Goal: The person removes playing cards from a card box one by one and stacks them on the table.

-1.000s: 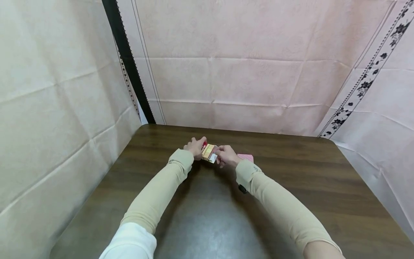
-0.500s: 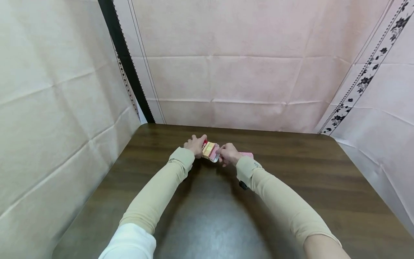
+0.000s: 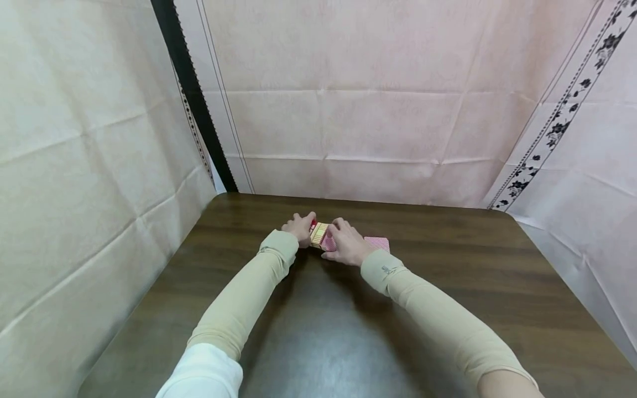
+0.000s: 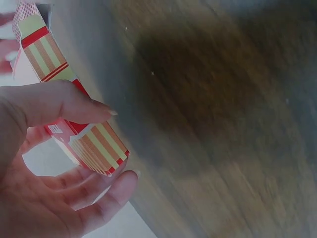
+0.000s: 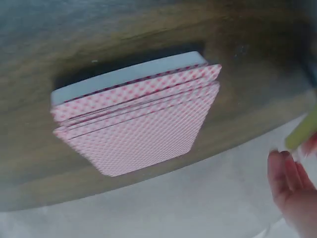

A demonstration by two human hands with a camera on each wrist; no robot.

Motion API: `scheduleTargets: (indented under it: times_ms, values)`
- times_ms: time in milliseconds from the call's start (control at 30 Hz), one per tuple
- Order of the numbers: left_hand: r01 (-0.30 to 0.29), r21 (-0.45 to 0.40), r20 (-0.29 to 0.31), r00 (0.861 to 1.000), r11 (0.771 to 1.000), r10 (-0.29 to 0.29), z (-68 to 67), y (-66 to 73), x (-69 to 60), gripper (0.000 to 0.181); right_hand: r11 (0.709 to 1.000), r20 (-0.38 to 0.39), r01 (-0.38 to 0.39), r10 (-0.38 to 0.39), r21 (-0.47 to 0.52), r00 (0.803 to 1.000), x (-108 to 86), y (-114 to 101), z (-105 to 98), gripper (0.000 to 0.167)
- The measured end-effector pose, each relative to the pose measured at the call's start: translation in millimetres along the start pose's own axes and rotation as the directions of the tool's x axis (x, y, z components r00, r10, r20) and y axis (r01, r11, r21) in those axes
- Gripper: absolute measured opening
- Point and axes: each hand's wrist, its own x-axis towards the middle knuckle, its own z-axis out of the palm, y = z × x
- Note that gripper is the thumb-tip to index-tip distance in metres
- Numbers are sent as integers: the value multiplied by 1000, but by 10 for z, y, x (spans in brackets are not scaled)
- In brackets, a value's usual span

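Observation:
A small playing card box, striped in yellow and red, is held above the table by my left hand. In the left wrist view, the thumb lies across the striped side of the box, with fingers under it. At the other end of the box, near its patterned flap, my right hand grips with thumb and fingers. Only part of that hand appears in the right wrist view, beside a yellowish edge. Right of it, a stack of pink-patterned playing cards lies face down, its layers slightly uneven.
The dark wooden table spreads out under both arms. A pale creased cloth hangs behind its far edge, and another cloth hangs on the left side.
My right hand has turned and moved slightly left, its thumb and fingers now around the box end. The flap has gone from showing white to showing its pink pattern. My left hand keeps holding.

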Motion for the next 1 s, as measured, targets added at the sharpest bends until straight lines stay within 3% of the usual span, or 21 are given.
scheduleTargets:
  times_ms: [200,433,500,600,667,767,867,1000]
  values:
    - [-21,4,19,1000,1000,21,93,10,-21,51,991,-22,28,-32,-129,999,-50,-25,131,47]
    - [2,-24,28,1000,1000,-1,-1,-136,-9,57,984,31,37,-32,-175,999,-122,73,33,45]
    - [17,-37,18,1000,999,-16,-31,-192,13,58,982,14,17,-15,-189,1000,-141,129,-16,45]
    - [34,-49,10,999,998,-34,-53,-240,23,58,976,-59,-71,60,-208,996,-210,234,-80,50]
    - [36,-55,17,999,998,-35,-42,-253,19,57,964,-115,-167,145,-208,983,-275,303,-100,52]
    - [21,-58,28,999,998,-20,-14,-234,3,55,926,-165,-320,290,-200,943,-387,390,-93,53]
    - [12,-52,26,1000,999,-11,8,-202,8,55,875,-166,-436,408,-212,898,-478,433,-67,51]
    - [11,-33,27,1000,999,-10,4,-150,37,58,825,-135,-514,496,-233,858,-527,438,-44,55]
